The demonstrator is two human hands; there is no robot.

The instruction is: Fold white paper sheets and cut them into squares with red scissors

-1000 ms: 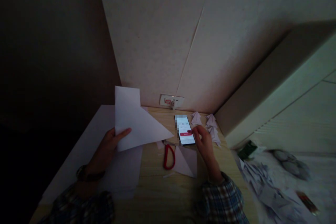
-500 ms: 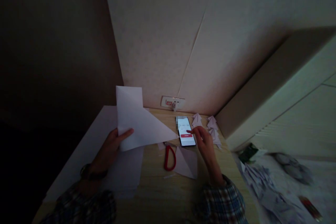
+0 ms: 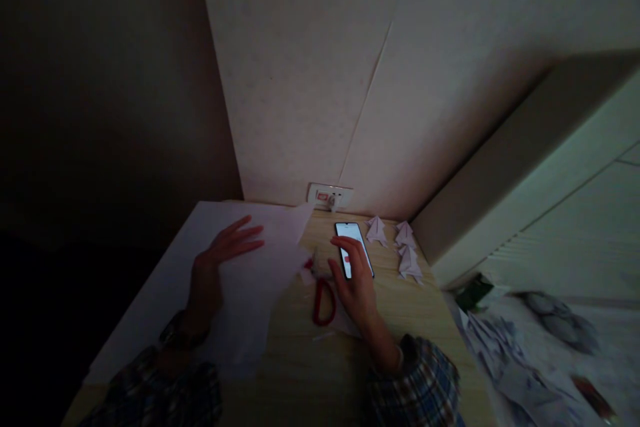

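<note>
My left hand [image 3: 226, 247] is open, fingers stretched out, just over white paper [image 3: 240, 320] on the left of the wooden table. A loose, blurred sheet with a pointed corner [image 3: 303, 215] lies on that paper near the wall. My right hand [image 3: 354, 280] is open with its fingers apart, above the lit phone [image 3: 349, 229], and covers part of its screen. I cannot tell whether it touches the glass. Left of this hand lie scissors with a red handle [image 3: 317, 308], their other parts blurred. A white paper piece [image 3: 345, 321] is partly hidden under my right wrist.
Several folded paper figures [image 3: 377, 231] stand at the table's back right. A wall socket [image 3: 327, 196] with a plug is behind the phone. Crumpled papers [image 3: 520, 373] and a grey round object [image 3: 555, 320] lie below on the right.
My left hand has let go of the folded paper, which now lies lower on the stack. My right hand has moved left and toward me, its fingers opening over the phone.
</note>
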